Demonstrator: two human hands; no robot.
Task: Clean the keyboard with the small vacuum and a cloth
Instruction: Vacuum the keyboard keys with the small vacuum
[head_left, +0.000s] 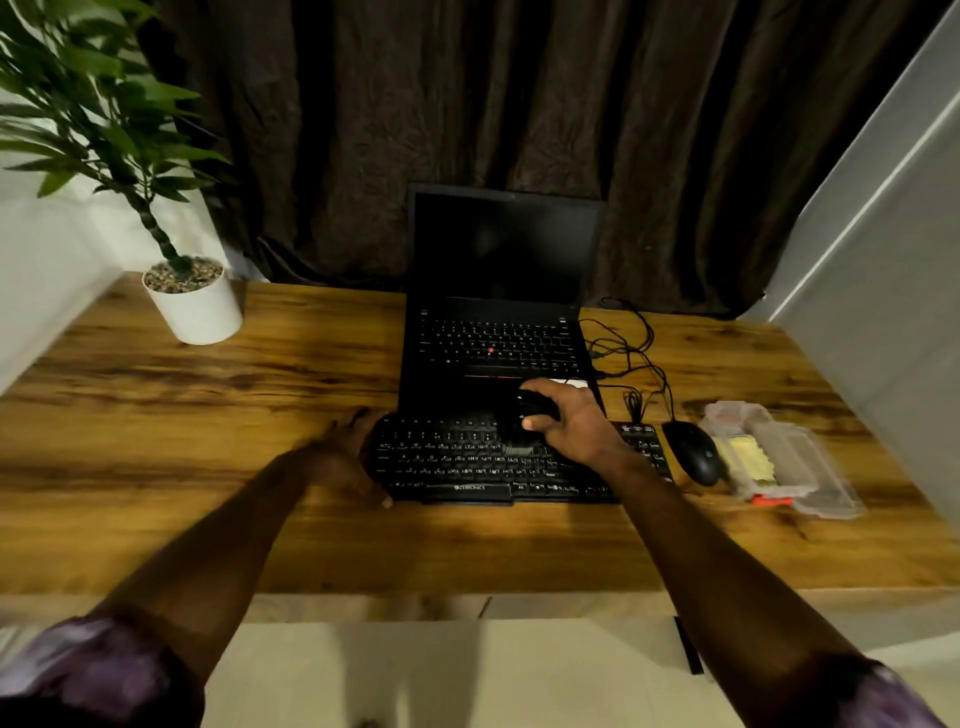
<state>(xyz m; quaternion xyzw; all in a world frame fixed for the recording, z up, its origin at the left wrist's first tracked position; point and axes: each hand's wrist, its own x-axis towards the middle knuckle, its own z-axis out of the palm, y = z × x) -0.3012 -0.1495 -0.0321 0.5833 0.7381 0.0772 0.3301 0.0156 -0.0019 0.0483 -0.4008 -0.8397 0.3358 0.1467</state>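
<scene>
Two bare hands work a flat black keyboard (467, 462) lying mid-desk on grained wood (208, 405). Right hand (569, 423) grips a small dark rounded vacuum (527, 415) over the keys; left hand (348, 457) clasps the keyboard's nine o'clock edge.

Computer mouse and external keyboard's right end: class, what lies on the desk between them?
Nothing: in the head view, only a narrow strip of bare wooden desk separates the mouse from the keyboard. The mouse's cable runs back from it towards the laptop.
</scene>
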